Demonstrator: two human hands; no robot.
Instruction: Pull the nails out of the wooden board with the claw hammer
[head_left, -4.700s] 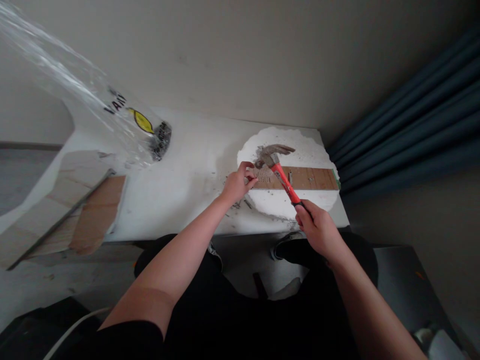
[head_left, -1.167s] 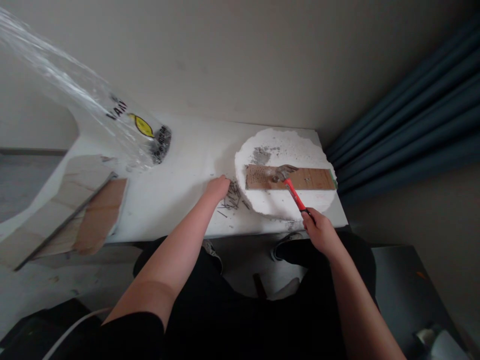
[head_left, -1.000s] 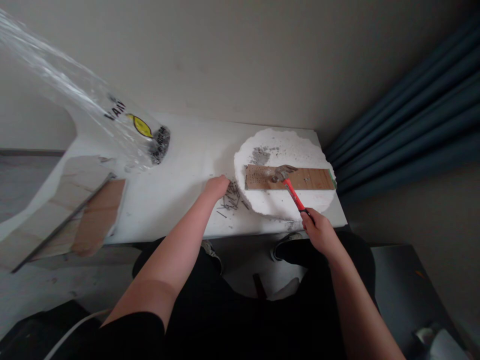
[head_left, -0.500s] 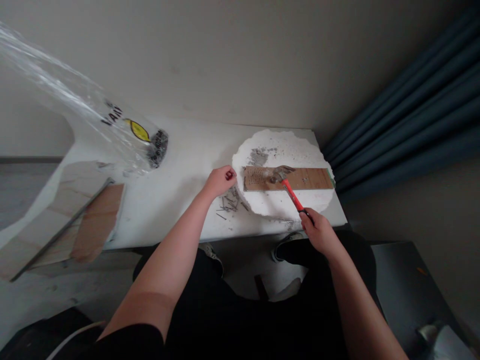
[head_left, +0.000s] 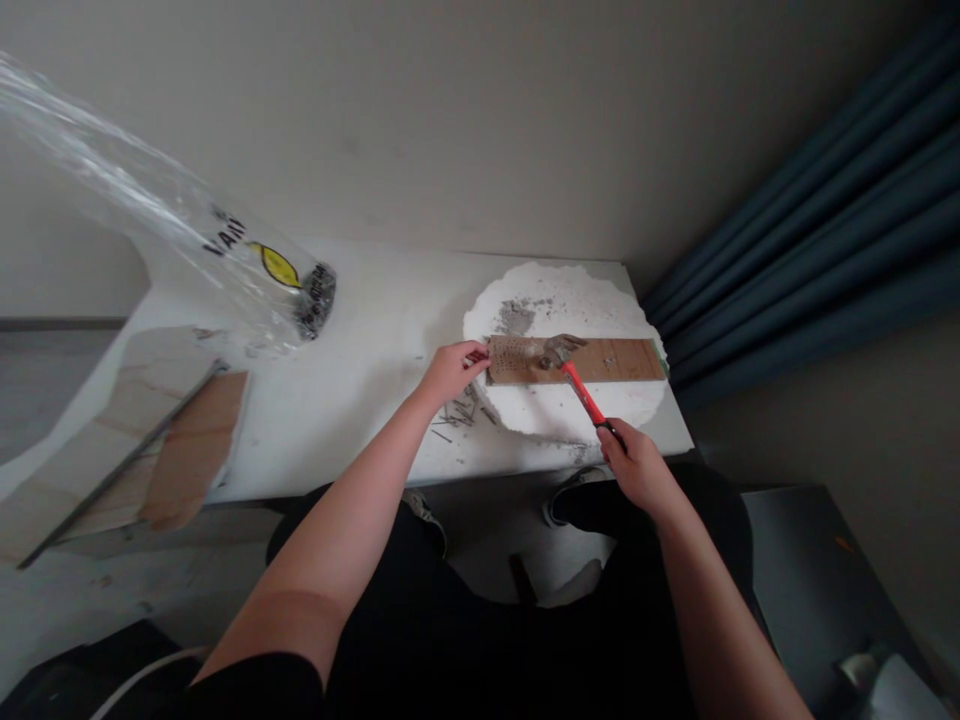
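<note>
My right hand [head_left: 632, 462] is wrapped round the red and black handle of a claw hammer [head_left: 584, 394]. The hammer's metal head rests over the middle of a flat brown wooden board [head_left: 621, 361], whose left part is dotted with many small nail heads or holes. At the board's left end is my left hand [head_left: 452, 370], its fingertips pinched together; what they hold, if anything, is too small to make out. Loose nails [head_left: 459, 408] lie just below that hand. Under the board is a rough-edged white slab [head_left: 540, 410] with grey debris on it.
A clear plastic wrap with a yellow print [head_left: 279, 266] lies on the white table [head_left: 352, 400] at the left. Wooden boards [head_left: 196, 450] and a dark metal bar [head_left: 124, 465] sit at the left front. A blue curtain [head_left: 825, 210] hangs at the right.
My left hand has moved a little right, up to the board's left end, with its fingertips stretched toward the board. My right hand and the hammer have hardly moved.
</note>
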